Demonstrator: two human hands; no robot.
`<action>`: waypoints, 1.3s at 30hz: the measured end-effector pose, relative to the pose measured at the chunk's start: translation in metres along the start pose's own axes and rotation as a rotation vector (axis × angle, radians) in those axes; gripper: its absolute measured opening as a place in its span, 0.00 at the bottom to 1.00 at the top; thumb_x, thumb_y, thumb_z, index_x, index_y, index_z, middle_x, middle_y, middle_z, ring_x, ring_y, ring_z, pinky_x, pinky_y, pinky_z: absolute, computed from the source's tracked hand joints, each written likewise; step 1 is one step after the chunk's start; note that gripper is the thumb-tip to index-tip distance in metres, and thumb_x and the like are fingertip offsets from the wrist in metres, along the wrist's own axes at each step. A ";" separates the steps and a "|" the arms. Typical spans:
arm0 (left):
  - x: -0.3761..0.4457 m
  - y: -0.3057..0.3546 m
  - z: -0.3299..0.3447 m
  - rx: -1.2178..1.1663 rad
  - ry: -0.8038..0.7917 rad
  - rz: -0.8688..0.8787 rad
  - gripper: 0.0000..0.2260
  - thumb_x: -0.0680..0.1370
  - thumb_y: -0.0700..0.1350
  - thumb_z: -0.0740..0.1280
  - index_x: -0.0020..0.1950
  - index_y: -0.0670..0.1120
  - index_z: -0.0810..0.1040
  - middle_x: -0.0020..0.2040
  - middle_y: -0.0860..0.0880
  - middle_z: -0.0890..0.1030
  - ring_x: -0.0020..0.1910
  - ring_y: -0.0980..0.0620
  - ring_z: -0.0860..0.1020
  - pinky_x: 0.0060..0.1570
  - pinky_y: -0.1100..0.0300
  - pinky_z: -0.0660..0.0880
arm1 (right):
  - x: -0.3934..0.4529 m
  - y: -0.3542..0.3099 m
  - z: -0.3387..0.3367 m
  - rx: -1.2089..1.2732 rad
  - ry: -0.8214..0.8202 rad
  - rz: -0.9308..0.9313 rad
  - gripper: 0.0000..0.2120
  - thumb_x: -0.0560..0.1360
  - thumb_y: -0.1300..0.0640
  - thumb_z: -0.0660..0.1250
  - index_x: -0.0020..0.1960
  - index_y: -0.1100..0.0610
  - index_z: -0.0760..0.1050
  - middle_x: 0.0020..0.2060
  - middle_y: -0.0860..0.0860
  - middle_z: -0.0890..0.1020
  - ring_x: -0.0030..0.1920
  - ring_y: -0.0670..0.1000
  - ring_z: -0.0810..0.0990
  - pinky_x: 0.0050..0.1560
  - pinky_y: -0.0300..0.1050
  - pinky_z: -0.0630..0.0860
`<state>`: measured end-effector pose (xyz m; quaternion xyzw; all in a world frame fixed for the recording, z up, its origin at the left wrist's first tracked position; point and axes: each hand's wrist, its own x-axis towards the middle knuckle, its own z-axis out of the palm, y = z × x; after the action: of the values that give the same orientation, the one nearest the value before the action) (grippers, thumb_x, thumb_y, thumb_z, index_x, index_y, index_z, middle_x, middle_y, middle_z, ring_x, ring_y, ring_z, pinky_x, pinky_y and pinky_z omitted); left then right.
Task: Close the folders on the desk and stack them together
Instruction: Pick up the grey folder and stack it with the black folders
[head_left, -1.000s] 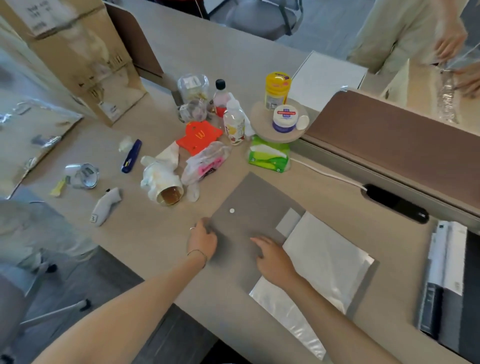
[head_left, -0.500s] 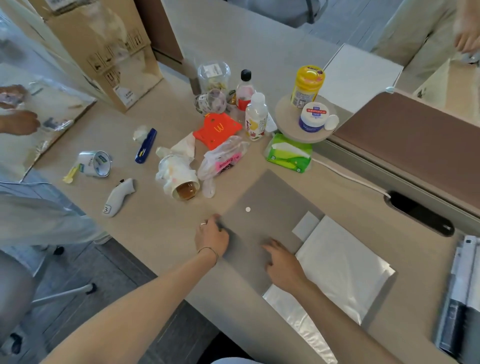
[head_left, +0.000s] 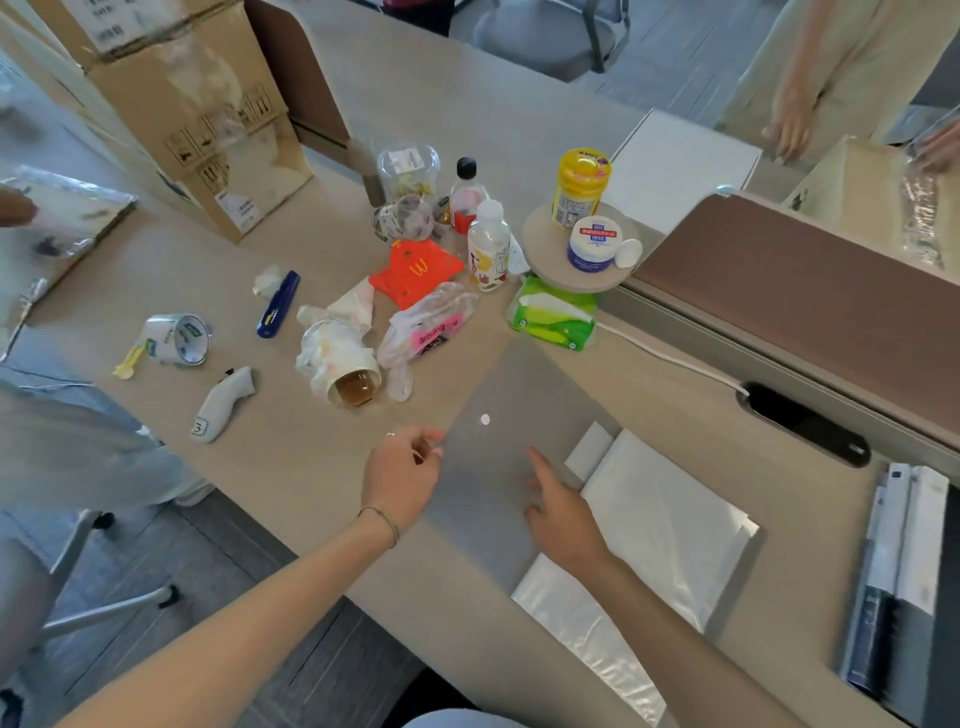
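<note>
An open grey folder (head_left: 519, 395) lies on the desk in front of me, its cover flap bearing a white snap button (head_left: 485, 419). White plastic sleeves (head_left: 665, 519) show on its right half. My left hand (head_left: 402, 478) pinches the flap's left edge, which looks slightly raised and blurred. My right hand (head_left: 561, 514) rests on the flap with fingers spread, index pointing away from me. A second folder (head_left: 893, 571), dark with white papers, lies at the desk's right edge.
Clutter sits beyond the folder: a tipped paper cup (head_left: 348, 374), a plastic bag (head_left: 426, 327), a tissue pack (head_left: 553, 317), bottles (head_left: 488, 249). A brown divider (head_left: 805, 291) runs along the right. A cardboard box (head_left: 197, 104) stands far left. Another person's hand (head_left: 789, 124) is at the far right.
My left hand went from lying flat at the flap's corner to pinching its edge, and the flap has started lifting. My right hand stays on the flap. The view has shifted.
</note>
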<state>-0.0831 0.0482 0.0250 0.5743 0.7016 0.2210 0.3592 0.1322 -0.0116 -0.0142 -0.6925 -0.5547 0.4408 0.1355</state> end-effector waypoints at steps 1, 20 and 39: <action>-0.008 0.006 -0.004 -0.021 0.005 0.028 0.08 0.75 0.40 0.70 0.49 0.51 0.85 0.35 0.51 0.79 0.36 0.53 0.75 0.40 0.59 0.70 | -0.002 -0.004 -0.005 0.019 0.049 -0.030 0.37 0.75 0.63 0.60 0.79 0.43 0.52 0.60 0.52 0.81 0.60 0.55 0.80 0.59 0.52 0.76; -0.121 0.084 0.055 -0.180 -0.370 0.261 0.09 0.80 0.46 0.66 0.53 0.54 0.85 0.45 0.55 0.86 0.45 0.56 0.83 0.47 0.61 0.79 | -0.113 0.024 -0.097 -0.180 0.495 -0.447 0.13 0.80 0.60 0.58 0.58 0.52 0.80 0.51 0.47 0.84 0.49 0.50 0.82 0.46 0.49 0.79; -0.066 0.042 0.194 0.107 -0.493 -0.166 0.14 0.74 0.42 0.66 0.56 0.56 0.78 0.48 0.50 0.84 0.49 0.47 0.82 0.52 0.57 0.77 | -0.174 0.168 -0.073 0.796 0.717 0.434 0.35 0.74 0.69 0.62 0.76 0.44 0.62 0.61 0.49 0.76 0.43 0.49 0.81 0.49 0.46 0.78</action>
<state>0.0965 -0.0249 -0.0528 0.5696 0.6484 0.0067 0.5051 0.2975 -0.2026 -0.0057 -0.7923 -0.1109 0.3710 0.4715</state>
